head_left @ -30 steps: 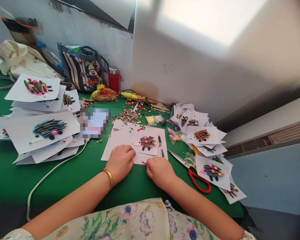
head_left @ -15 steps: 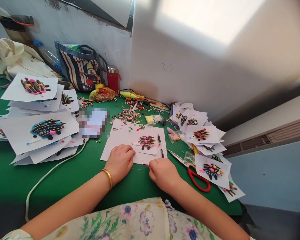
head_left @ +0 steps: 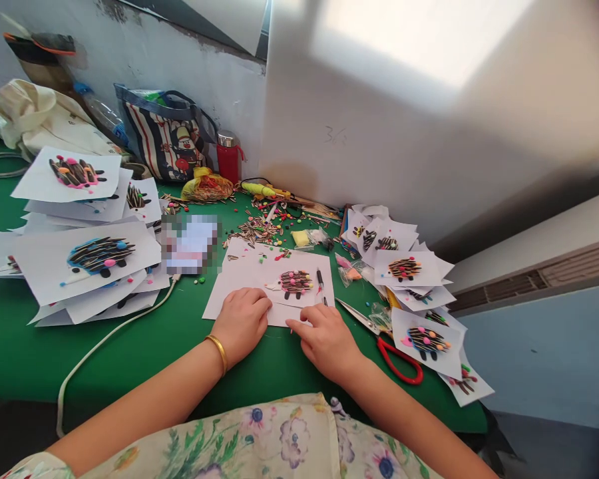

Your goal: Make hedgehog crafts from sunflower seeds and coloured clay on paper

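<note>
Green tabletop [head_left: 24,352], dark hedgehog picture [head_left: 295,283], apparently seed-spined, pink-dotted

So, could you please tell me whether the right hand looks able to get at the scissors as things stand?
Probably yes: the red-handled scissors lie on the green table just to the right of the right hand, and nothing seems to stand in between.

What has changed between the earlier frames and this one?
The right hand has shifted slightly forward over the near edge of the white paper, its curled fingers now reaching out more. The pink bit at its fingertips barely shows; whether it was let go isn't clear. The left hand, hedgehog picture and scissors stayed put.
</note>
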{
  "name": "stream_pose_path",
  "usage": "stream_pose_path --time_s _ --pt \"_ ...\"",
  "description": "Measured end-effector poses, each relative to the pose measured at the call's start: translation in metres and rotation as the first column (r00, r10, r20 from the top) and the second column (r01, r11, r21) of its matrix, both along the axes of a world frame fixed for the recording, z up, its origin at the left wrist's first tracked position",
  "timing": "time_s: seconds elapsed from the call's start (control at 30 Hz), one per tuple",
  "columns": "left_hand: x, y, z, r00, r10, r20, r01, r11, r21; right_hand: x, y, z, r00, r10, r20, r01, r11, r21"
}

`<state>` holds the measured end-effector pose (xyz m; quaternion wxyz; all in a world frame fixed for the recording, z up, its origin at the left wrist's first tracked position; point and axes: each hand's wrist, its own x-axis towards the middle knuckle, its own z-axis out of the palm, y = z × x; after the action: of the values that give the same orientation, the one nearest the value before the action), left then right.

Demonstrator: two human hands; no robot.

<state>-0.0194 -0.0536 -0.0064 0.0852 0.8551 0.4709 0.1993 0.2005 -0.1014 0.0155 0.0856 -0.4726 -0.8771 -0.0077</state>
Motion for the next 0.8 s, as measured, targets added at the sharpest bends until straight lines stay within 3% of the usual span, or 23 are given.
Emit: stream_pose_path --time_s 0.2,0.47,0.8 --pt "0.001 0.0 0.0 1.0 0.001 0.01 -0.001 1.0 -0.003 -0.003 0.005 -0.008 1.0 -0.016 -0.013 0.015 0.998 -0.063" --pt "0.002 0.0 0.002 1.0 0.007 0.014 -0.007 1.0 0.0 0.004 0.008 -0.014 0.981 -0.052 -0.188 0.031 0.993 -0.114" --pt "0.001 -0.001 0.001 1.0 0.012 0.008 -0.012 1.0 -0.005 -0.006 0.012 -0.015 0.995 -0.021 -0.099 0.01 0.994 -0.108"
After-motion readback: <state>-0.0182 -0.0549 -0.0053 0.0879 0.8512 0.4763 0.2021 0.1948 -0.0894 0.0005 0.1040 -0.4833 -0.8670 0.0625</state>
